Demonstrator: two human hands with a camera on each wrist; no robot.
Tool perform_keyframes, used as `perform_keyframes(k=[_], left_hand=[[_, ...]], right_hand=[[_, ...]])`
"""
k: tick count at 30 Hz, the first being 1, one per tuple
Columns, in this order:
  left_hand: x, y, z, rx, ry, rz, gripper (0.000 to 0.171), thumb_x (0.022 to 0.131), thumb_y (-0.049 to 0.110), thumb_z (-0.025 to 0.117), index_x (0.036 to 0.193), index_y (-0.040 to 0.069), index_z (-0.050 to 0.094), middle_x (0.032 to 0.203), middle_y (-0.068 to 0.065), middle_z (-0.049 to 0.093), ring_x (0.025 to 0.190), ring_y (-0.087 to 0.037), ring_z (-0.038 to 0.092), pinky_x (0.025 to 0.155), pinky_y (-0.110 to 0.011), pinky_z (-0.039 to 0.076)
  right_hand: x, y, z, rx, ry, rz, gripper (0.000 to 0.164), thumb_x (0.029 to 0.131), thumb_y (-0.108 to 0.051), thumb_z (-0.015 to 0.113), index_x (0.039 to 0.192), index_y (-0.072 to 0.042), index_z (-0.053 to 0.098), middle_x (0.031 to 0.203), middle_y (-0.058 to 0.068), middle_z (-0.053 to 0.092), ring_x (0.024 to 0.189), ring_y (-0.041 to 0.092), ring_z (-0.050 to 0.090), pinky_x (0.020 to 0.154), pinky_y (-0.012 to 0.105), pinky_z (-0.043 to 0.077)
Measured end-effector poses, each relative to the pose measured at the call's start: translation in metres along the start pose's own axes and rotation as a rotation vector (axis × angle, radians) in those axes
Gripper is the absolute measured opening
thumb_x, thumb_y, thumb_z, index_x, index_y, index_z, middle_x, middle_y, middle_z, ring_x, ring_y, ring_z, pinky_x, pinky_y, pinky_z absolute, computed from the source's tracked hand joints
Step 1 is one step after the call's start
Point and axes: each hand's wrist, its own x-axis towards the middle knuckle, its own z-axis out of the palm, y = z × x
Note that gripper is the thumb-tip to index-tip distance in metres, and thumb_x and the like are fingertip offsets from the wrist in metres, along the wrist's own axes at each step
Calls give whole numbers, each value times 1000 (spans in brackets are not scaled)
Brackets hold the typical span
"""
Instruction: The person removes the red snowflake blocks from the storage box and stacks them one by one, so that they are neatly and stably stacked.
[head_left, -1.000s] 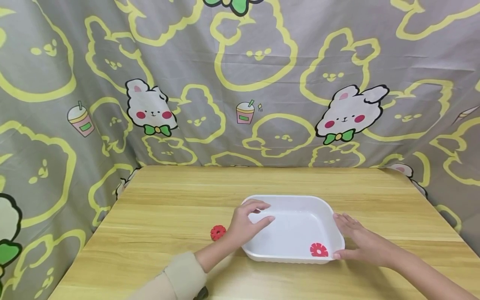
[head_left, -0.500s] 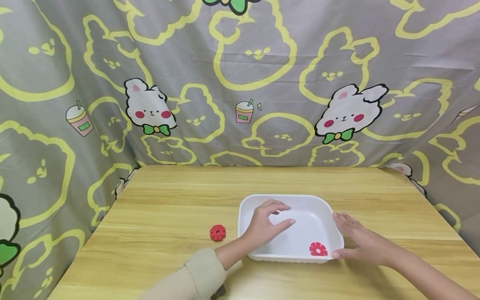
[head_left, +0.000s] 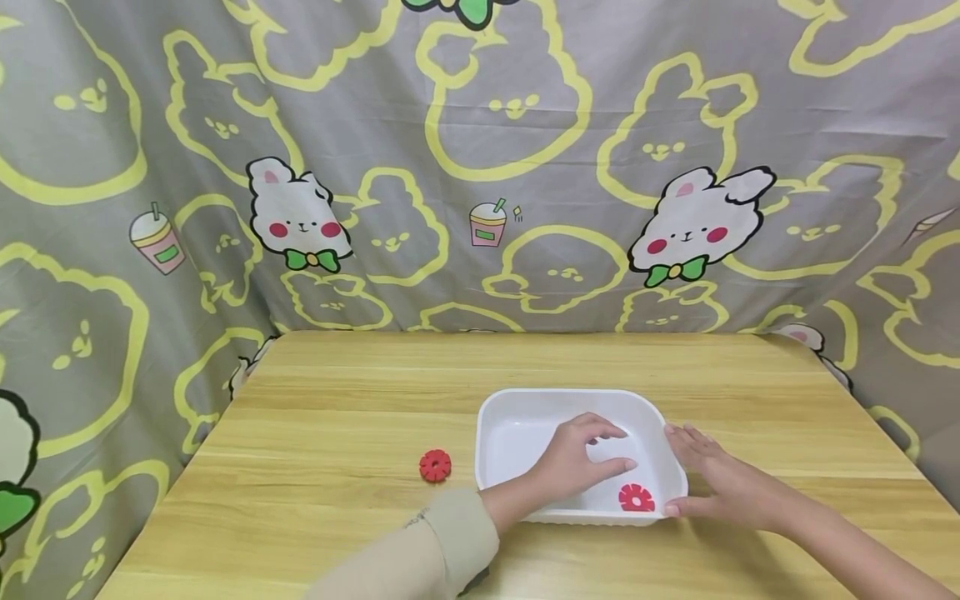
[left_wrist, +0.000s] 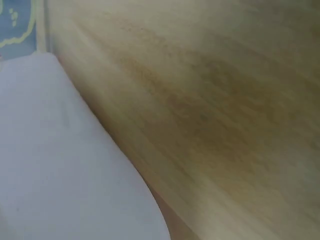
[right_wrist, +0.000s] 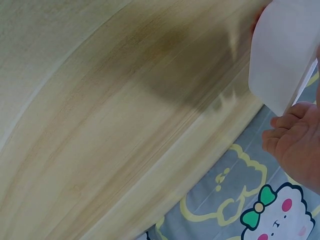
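A white plastic basin [head_left: 513, 442] stands on the table in the head view. Inside it, by the near right corner, lies a red notched snowflake disc [head_left: 627, 500]. My left hand [head_left: 576, 462] hovers over the basin with thumb and fingers loosely curved and apart, nothing between them, just up and left of that disc. At the basin's right end my right hand [head_left: 727, 487] holds the wall, thumb at the near corner and fingers along the side. In the right wrist view its fingers [right_wrist: 287, 122] bend against the basin's edge [right_wrist: 275, 60]. The left wrist view hides the left fingers.
Left of the basin, a second red snowflake disc [head_left: 428, 469] lies on the wooden table [head_left: 330, 500]. A grey curtain [head_left: 420, 100] with yellow outlines and white bunnies hangs behind the table and on both sides.
My left hand has moved rightward across the basin, from its left side toward the red disc inside. The right hand stays at the basin's right end, and both discs lie where they were.
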Motion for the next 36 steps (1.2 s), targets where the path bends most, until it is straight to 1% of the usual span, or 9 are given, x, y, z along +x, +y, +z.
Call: perform_keyframes(k=[3, 8, 14, 20, 22, 24, 27, 34, 36], left_hand=[[4, -1, 5, 87, -97, 16, 32, 80, 22, 73, 108, 8, 67, 104, -1, 67, 100, -7, 60, 85, -8, 45], [9, -4, 11, 175, -236, 36, 32, 81, 22, 71, 110, 8, 67, 107, 0, 68, 105, -6, 59, 93, -9, 41], [12, -10, 17, 275, -361, 8, 33, 78, 24, 74, 107, 9, 69, 103, 1, 69, 99, -4, 59, 89, -7, 41], [12, -14, 22, 402, -455, 39, 31, 75, 25, 77, 103, 11, 71, 98, 4, 69, 93, -2, 58, 85, -6, 39], [11, -14, 23, 430, -469, 26, 29, 75, 24, 77, 101, 12, 72, 97, 5, 68, 93, -2, 57, 85, -7, 39], [11, -14, 23, 451, -476, 23, 26, 75, 22, 77, 99, 13, 73, 96, 6, 67, 93, -2, 56, 84, -6, 39], [11, -14, 23, 487, -487, 49, 24, 76, 21, 76, 99, 14, 73, 95, 6, 67, 91, -1, 56, 82, -6, 38], [12, -11, 23, 513, -503, 82, 19, 79, 18, 72, 97, 14, 73, 91, 7, 68, 86, -1, 55, 81, -6, 38], [12, -12, 23, 516, -507, 77, 18, 79, 19, 72, 97, 15, 74, 90, 7, 68, 86, -1, 55, 81, -6, 38]], right_hand=[[1, 1, 0, -12, 8, -14, 99, 70, -51, 71, 136, 13, 33, 142, 32, 33, 127, 56, 28, 102, 62, 24], [0, 2, 1, -20, 11, -15, 98, 70, -50, 72, 136, 12, 33, 142, 31, 33, 127, 55, 28, 112, 45, 15], [2, 0, -1, -40, 0, -21, 99, 69, -49, 73, 135, 14, 34, 141, 32, 35, 125, 57, 30, 95, 67, 30], [2, 1, 0, -30, -2, -15, 100, 69, -49, 73, 135, 13, 34, 141, 32, 34, 126, 56, 29, 95, 66, 29], [2, 1, 1, -21, 2, -15, 100, 69, -49, 73, 136, 13, 33, 142, 32, 33, 126, 56, 29, 106, 57, 22], [1, 2, 2, -18, 9, -18, 99, 70, -49, 72, 136, 13, 33, 142, 32, 33, 127, 56, 28, 114, 35, 8], [1, 3, 2, -15, 20, -28, 99, 70, -48, 72, 137, 12, 32, 142, 31, 33, 127, 56, 28, 98, 4, -9], [0, 3, 2, -2, 22, -24, 99, 70, -49, 72, 137, 13, 32, 142, 32, 32, 126, 57, 27, 100, 7, -10], [1, 3, 3, -6, 27, -29, 99, 70, -48, 72, 136, 14, 32, 142, 32, 32, 126, 57, 28, 92, -1, -11]])
